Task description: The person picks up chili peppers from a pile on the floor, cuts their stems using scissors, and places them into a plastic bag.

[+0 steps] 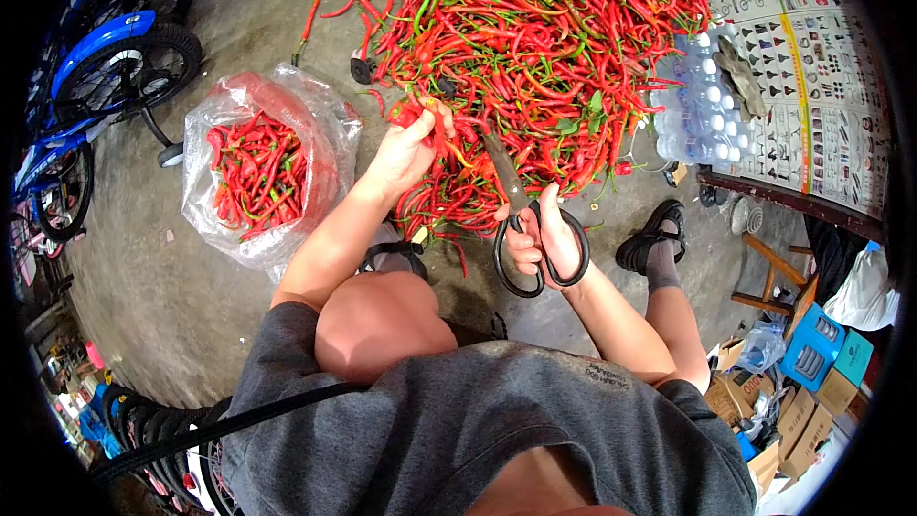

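Observation:
A large heap of red chili peppers with green stems covers the floor in front of me. My left hand is closed around a few red peppers at the heap's left side. My right hand holds black-handled scissors by their loops, the blades pointing up and left toward the peppers in my left hand. The blades look closed or nearly so. To the left of my left hand stands an open clear plastic bag with red peppers inside.
Blue bicycles stand at the left. Shrink-wrapped water bottles lie right of the heap, near a printed parts poster. A wooden stool, cardboard boxes and a blue crate are at the lower right. Tires sit lower left.

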Demonstrator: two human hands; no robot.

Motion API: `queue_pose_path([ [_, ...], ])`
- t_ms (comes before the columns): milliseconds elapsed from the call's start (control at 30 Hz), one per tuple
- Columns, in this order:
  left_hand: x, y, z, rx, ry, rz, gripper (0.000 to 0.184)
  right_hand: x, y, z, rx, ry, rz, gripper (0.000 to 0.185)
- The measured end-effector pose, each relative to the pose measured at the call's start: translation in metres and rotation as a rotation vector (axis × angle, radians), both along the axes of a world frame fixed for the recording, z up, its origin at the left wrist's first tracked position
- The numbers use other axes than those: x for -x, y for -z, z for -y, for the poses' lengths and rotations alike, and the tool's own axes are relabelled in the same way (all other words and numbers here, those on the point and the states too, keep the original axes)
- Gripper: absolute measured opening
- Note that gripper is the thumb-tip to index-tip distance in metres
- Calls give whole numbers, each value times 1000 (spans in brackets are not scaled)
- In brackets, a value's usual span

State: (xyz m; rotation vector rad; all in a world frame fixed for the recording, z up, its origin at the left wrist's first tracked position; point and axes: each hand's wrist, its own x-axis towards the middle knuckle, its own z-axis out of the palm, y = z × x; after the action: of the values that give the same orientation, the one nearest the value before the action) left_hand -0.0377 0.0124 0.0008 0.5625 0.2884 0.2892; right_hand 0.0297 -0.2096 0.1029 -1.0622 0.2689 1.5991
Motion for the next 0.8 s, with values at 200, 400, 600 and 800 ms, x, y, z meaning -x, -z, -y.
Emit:
queue_pose_path([
  [200,70,-84,-61,-357,-457,-305,19,1,1,3,90,-17,94,73],
  [400,161,-105,-133,-1862,-82,-1553,43,-4,18,19,116,56,132,74],
  [600,100,-75,-57,-1794,-94,-1059,35,2,21,33,221,43,143,77],
  [800,61,35,8,-1952,728,-822,55,27,58,87,419,-174,-130,81],
])
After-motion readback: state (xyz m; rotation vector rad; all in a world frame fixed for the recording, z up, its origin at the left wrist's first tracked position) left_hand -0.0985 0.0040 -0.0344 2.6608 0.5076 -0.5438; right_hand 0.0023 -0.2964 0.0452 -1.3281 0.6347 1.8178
